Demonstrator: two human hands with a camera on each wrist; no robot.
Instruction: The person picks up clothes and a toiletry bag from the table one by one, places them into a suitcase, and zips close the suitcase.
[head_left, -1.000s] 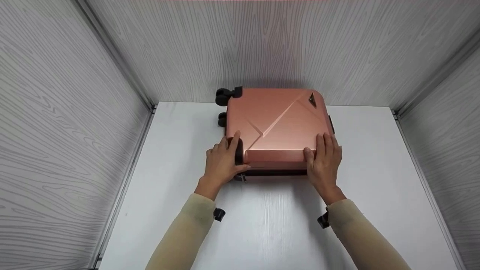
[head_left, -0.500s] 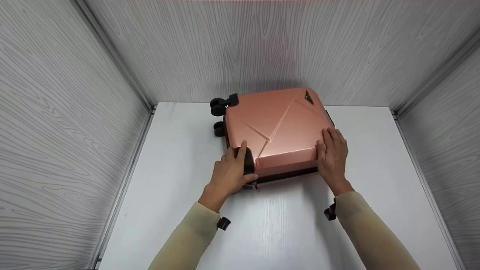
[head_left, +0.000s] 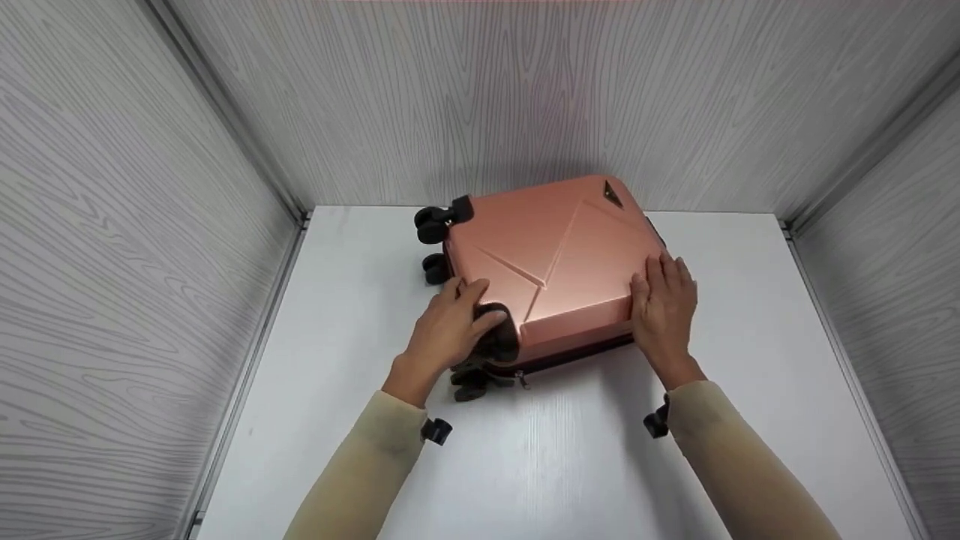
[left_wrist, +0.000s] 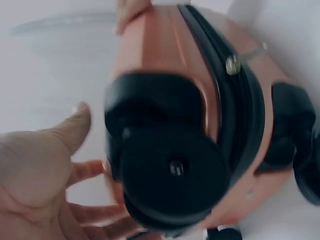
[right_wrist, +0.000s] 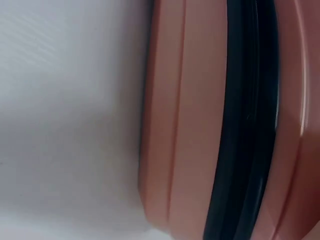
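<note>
A rose-pink hard-shell suitcase point(head_left: 562, 259) lies flat on the white surface, turned at an angle, its black wheels point(head_left: 432, 225) towards the left. At its near left corner, by the black corner guard point(head_left: 501, 337), is my left hand point(head_left: 441, 330). In the left wrist view that thumb stands off the shell, while the fingers point(left_wrist: 95, 212) reach behind the near wheel point(left_wrist: 175, 170) and touch the case. My right hand point(head_left: 666, 315) rests on the near right corner with its fingers straight over the top. The right wrist view shows the suitcase's side and dark zip band point(right_wrist: 247, 120), not the fingers.
A grey wood-grain wall point(head_left: 525, 90) rises close behind the suitcase. Similar panels stand at the left point(head_left: 112, 262) and right point(head_left: 900, 225). White surface point(head_left: 540, 465) extends in front of the case and to both sides.
The suitcase has turned, its wheeled left end swinging towards me. My left hand followed, then its thumb came off the corner and the near wheel came into view. The right hand shifted slightly right.
</note>
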